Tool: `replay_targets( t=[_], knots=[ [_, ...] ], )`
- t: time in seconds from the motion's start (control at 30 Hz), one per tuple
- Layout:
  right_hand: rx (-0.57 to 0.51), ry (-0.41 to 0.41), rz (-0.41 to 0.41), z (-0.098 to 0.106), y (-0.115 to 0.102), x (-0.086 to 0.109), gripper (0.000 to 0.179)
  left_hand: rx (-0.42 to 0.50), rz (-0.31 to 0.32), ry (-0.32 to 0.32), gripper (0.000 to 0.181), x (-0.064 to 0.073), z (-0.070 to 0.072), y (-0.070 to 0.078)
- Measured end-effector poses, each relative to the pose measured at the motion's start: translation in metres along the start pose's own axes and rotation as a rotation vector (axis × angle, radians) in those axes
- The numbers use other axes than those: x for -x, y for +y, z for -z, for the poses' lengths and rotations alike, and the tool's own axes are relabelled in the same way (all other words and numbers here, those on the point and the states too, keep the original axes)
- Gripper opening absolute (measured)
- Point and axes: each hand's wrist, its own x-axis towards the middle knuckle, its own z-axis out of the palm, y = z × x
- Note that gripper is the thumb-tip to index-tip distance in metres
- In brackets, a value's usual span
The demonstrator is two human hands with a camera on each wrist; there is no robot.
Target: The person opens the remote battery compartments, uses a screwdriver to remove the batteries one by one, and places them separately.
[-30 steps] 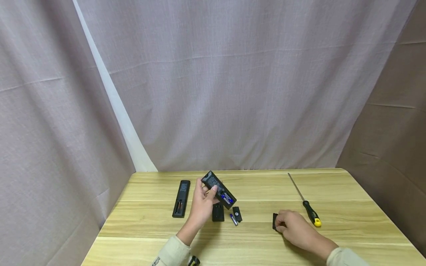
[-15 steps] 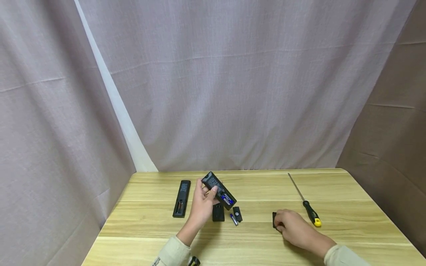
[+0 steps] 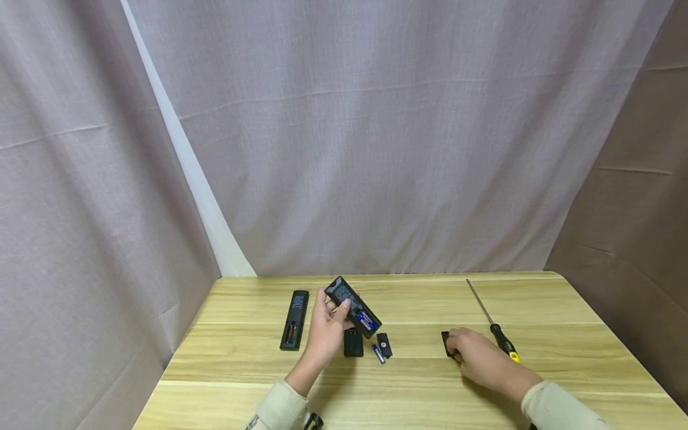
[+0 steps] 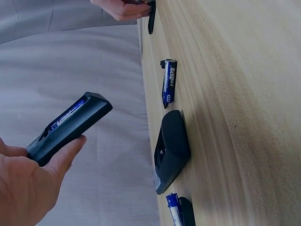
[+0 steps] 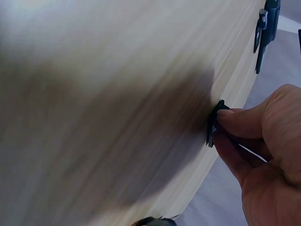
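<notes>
My left hand (image 3: 319,340) holds a black remote control (image 3: 337,289) tilted above the table, thumb across its back. Its battery bay is uncovered, with blue-and-silver batteries (image 3: 366,322) inside. Farther right, the fingers and thumb of my right hand (image 3: 484,361) pinch a small, flat black cover (image 3: 445,339). In the right wrist view this cover (image 5: 211,131) stands on edge close to the tabletop. Below the held remote lie a black case-like piece (image 3: 353,344), a loose battery (image 3: 378,354) and another small black cover (image 3: 384,344).
A second black remote (image 3: 295,313) lies back-up on the left, its battery bay uncovered. Beside my right hand is a screwdriver (image 3: 497,331) with a black and yellow handle. A black-and-yellow object (image 3: 313,422) sits by the left sleeve. Curtains (image 3: 376,149) surround the wooden table (image 3: 408,388).
My right hand has shifted a little away from me over the table with the cover, and now overlaps the screwdriver's yellow end. The left hand and its remote stay almost still.
</notes>
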Motion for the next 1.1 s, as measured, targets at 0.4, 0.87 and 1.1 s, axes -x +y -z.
replay_targets(
  t=[0.4,0.87,1.1],
  knots=[
    [0.055,0.013,0.018,0.004,0.016,-0.007,0.043,-0.011,0.009,0.010,0.031,-0.002,-0.002,-0.001],
    [0.139,0.002,0.046,0.005,0.024,-0.007,0.035,-0.078,0.007,0.004,0.031,-0.004,-0.011,-0.001],
    [0.131,0.032,0.052,0.005,0.024,-0.004,0.036,-0.079,0.006,-0.019,0.031,-0.006,-0.013,0.003]
  ],
)
